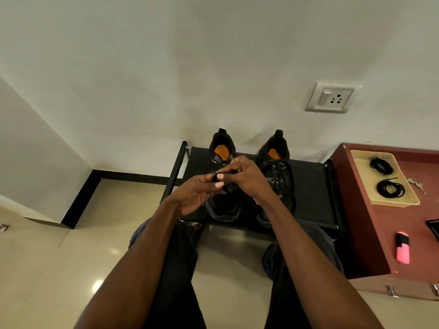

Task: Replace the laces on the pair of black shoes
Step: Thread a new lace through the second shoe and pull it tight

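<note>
The left hand and the right hand meet above the left shoe, and both pinch a black lace between curled fingers. Two black shoes sit side by side on a low black rack against the wall, the right shoe just beside the hands. Farther right, two coiled black laces lie in a tray on the red table, near its edge.

Both forearms come in bare, no sleeves showing (no watch or rings either), and dark trousers cover the legs below.
</note>
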`<state>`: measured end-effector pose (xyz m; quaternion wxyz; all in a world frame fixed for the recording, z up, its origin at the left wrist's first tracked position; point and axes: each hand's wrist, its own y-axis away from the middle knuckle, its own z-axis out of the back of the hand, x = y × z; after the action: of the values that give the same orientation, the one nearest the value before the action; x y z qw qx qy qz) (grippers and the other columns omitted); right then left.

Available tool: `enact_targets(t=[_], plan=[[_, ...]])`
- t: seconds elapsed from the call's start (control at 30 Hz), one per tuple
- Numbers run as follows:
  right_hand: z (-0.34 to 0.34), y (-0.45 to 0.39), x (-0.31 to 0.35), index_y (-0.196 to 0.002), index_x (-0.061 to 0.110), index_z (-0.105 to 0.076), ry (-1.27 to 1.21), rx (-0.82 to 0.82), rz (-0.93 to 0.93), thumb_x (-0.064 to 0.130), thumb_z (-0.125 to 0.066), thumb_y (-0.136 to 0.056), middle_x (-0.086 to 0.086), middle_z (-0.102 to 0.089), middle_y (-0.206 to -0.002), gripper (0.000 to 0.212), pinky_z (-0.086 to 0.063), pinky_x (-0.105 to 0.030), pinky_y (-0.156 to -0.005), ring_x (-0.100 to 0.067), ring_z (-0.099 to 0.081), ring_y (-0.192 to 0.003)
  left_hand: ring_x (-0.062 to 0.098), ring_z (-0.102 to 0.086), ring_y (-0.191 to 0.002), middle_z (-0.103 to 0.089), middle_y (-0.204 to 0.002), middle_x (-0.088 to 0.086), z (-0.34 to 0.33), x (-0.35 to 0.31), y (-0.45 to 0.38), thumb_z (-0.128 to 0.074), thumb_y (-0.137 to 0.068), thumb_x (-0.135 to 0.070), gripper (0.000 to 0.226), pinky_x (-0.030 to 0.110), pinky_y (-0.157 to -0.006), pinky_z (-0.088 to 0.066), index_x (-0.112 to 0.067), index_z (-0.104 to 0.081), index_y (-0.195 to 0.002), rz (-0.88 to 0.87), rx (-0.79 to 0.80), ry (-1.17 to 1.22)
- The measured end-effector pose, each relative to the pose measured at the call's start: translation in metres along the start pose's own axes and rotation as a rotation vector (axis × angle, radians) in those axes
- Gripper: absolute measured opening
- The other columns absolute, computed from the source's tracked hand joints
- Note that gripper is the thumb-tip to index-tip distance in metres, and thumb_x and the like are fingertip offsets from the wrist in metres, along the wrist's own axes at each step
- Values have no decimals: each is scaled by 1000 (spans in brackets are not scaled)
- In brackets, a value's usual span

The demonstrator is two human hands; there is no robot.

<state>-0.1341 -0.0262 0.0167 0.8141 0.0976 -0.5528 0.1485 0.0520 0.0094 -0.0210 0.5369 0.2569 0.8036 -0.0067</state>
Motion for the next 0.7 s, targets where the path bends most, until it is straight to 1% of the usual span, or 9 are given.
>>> enact_targets(t=[0.1,0.17,0.3,0.33,0.4,0.47,0.53,0.63,0.7], plan=[[7,-3,0,-81,18,-76,-192,-226,-68,8,-79,-82,4,-61,-89,11,-47,-12,-75,6,-60,-78,34,-59,-123,-66,-120,24,-1,-2,1,-58,-97,-16,16,33,-102,-49,-4,-69,-98,1,-74,-23],[21,-6,-14,-81,20,-76,-209,-395,-132,12,-78,-84,9,-63,-88,9,-48,-17,-80,1,-62,-81,32,-66,-107,-70,-102,19,2,-8,3,-57,-97,-23,20,37,-99,-50,-9,-64,-86,-30,-167,44],[44,-9,-47,-80,24,-77,-9,-738,-403,26,-77,-84,3,-70,-93,4,-51,-43,-97,-22,-63,-101,20,-61,-69,-59,-70,2,8,-14,2,-59,-97,-27,22,41,-89,-51,-11,-60,-82,-93,-463,95],[44,-8,-50,-79,26,-75,66,-781,-479,25,-76,-84,-2,-69,-100,6,-49,-48,-100,-29,-60,-109,17,-56,-64,-55,-67,1,8,-13,1,-59,-98,-27,23,38,-80,-52,-11,-60,-82,-89,-527,87],[40,-4,-45,-96,19,-73,293,-788,-501,14,-70,-87,-9,-62,-118,11,-42,-49,-104,-34,-49,-120,11,-47,-56,-51,-64,-3,6,-9,0,-59,-99,-30,25,28,-61,-46,-10,-63,-84,-54,-648,-63],[30,-3,-37,-115,11,-68,414,-732,-288,3,-64,-84,-10,-56,-127,32,-38,-42,-105,-32,-45,-124,5,-41,-51,-48,-62,-6,2,-6,-2,-60,-99,-32,25,20,-49,-36,-11,-67,-87,-14,-699,-318],[9,-3,-27,-125,9,-64,291,-491,-75,4,-64,-88,-7,-59,-129,37,-39,-37,-107,-24,-50,-123,2,-38,-47,-47,-58,-9,-8,-4,-5,-61,-98,-33,25,16,-44,-31,-12,-67,-86,8,-615,-425],[-18,-3,-17,-130,16,-61,183,-30,-132,18,-59,-99,1,-64,-121,31,-45,-27,-94,-12,-57,-110,4,-35,-46,-46,-56,-8,-24,-3,-11,-61,-98,-30,25,15,-41,-28,-14,-62,-78,4,-495,-412],[-22,-4,-20,-112,19,-68,223,78,-172,25,-56,-101,2,-68,-99,17,-45,-27,-75,-11,-62,-88,5,-35,-47,-47,-56,-7,-24,-3,-12,-62,-98,-28,26,15,-41,-28,-16,-61,-75,-5,-497,-407]])
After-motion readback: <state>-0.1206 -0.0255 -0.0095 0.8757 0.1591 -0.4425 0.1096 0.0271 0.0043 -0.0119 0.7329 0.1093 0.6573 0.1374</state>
